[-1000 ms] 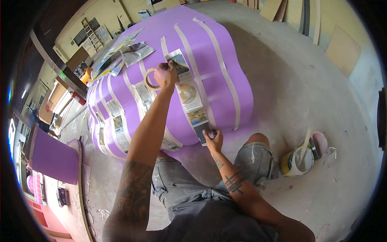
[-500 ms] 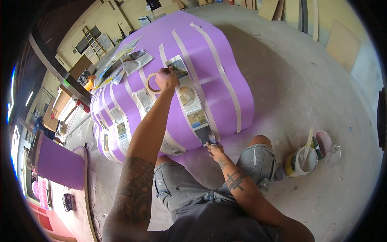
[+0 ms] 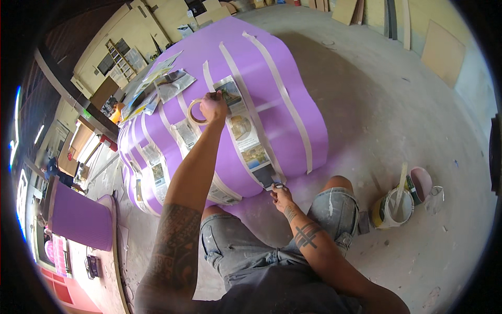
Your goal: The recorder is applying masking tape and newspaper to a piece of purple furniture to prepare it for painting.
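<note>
A large purple curved form (image 3: 308, 107) stands before me, striped with pale masking tape (image 3: 282, 89). My left hand (image 3: 213, 108) is closed, with a roll of masking tape (image 3: 194, 119) in it, and its fingertips press at the upper end of a newspaper strip (image 3: 242, 128). That strip lies lengthwise between two tape lines. Down at the strip's lower end, my right hand (image 3: 283, 195) is closed low on the form; a small greyish-white bit shows at its fingertips, too small to tell. Shorter newspaper pieces (image 3: 185, 133) sit between other tape lines to the left.
Loose newspaper sheets (image 3: 175, 85) lie on top of the form. Right of my knee, a bucket (image 3: 386, 209) with a stick in it stands by a pinkish container (image 3: 421, 180). A purple tapered piece (image 3: 81, 214) is at left. Boards (image 3: 444, 55) lean on the far wall.
My left hand has shifted very slightly left and down with the tape roll. The right hand stays at the strip's lower end. The view has tilted a little.
</note>
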A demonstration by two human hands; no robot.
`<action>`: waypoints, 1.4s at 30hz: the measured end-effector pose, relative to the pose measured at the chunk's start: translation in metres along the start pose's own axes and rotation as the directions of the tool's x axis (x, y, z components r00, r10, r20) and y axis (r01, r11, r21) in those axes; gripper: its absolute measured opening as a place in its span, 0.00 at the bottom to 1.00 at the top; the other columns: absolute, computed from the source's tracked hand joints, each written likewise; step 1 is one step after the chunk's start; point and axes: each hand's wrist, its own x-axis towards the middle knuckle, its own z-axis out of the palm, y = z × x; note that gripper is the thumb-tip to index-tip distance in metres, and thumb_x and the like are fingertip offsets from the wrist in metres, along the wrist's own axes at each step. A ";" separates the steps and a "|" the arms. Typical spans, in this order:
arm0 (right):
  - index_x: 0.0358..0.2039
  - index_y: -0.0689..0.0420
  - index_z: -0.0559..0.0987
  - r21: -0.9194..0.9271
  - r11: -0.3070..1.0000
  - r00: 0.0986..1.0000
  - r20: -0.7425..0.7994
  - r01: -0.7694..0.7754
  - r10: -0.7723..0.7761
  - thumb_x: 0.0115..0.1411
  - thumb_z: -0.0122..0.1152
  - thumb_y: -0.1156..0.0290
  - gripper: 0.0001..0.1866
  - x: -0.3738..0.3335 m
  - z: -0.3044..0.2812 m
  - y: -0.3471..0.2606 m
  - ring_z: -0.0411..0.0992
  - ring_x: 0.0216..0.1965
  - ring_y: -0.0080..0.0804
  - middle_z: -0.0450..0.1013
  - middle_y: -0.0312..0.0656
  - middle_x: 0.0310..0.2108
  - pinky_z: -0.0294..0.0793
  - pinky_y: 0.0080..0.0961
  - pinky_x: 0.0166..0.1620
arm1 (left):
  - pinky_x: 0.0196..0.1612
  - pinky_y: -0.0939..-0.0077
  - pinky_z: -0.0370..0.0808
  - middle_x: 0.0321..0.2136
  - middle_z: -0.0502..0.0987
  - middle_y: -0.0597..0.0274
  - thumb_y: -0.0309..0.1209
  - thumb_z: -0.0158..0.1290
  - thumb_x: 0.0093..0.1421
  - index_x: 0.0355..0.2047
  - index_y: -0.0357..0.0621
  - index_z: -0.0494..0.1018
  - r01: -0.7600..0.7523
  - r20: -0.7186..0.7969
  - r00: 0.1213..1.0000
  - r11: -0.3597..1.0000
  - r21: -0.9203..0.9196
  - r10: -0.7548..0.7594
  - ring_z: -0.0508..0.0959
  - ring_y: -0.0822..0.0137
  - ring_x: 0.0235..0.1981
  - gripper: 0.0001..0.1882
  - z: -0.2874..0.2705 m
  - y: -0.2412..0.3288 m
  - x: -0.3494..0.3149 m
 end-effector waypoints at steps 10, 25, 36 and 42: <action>0.35 0.46 0.77 0.101 0.994 0.994 -0.097 0.053 -0.043 0.61 0.71 0.66 0.09 0.011 -0.002 0.007 0.65 0.26 0.21 0.70 0.27 0.26 0.64 0.26 0.31 | 0.43 0.55 0.77 0.29 0.84 0.46 0.38 0.63 0.58 0.33 0.37 0.82 0.004 -0.021 1.000 1.000 -0.013 -0.004 0.83 0.45 0.35 0.15 0.000 0.007 -0.007; 0.36 0.52 0.79 0.070 0.996 0.979 -0.198 0.054 -0.039 0.62 0.69 0.66 0.07 0.007 0.001 0.003 0.70 0.22 0.20 0.73 0.31 0.25 0.68 0.21 0.24 | 0.36 0.60 0.75 0.24 0.82 0.52 0.39 0.64 0.59 0.33 0.39 0.82 -0.063 -0.065 0.996 0.989 -0.137 0.054 0.82 0.51 0.27 0.14 0.005 -0.006 -0.004; 0.36 0.51 0.78 -0.039 0.996 0.971 -0.222 0.085 -0.091 0.61 0.68 0.68 0.06 -0.012 0.004 0.008 0.67 0.21 0.20 0.71 0.31 0.24 0.62 0.21 0.25 | 0.37 0.64 0.77 0.27 0.84 0.52 0.42 0.67 0.56 0.34 0.42 0.84 0.000 -0.086 0.996 0.989 -0.146 -0.013 0.84 0.55 0.29 0.15 0.007 -0.010 -0.005; 0.35 0.50 0.78 -0.062 0.995 0.984 -0.151 0.083 -0.091 0.60 0.72 0.63 0.10 0.007 0.000 0.011 0.69 0.22 0.19 0.73 0.30 0.26 0.62 0.20 0.23 | 0.39 0.63 0.78 0.26 0.84 0.53 0.44 0.67 0.54 0.32 0.45 0.85 -0.112 -0.083 0.991 0.992 -0.063 0.106 0.84 0.54 0.30 0.16 0.007 -0.016 0.002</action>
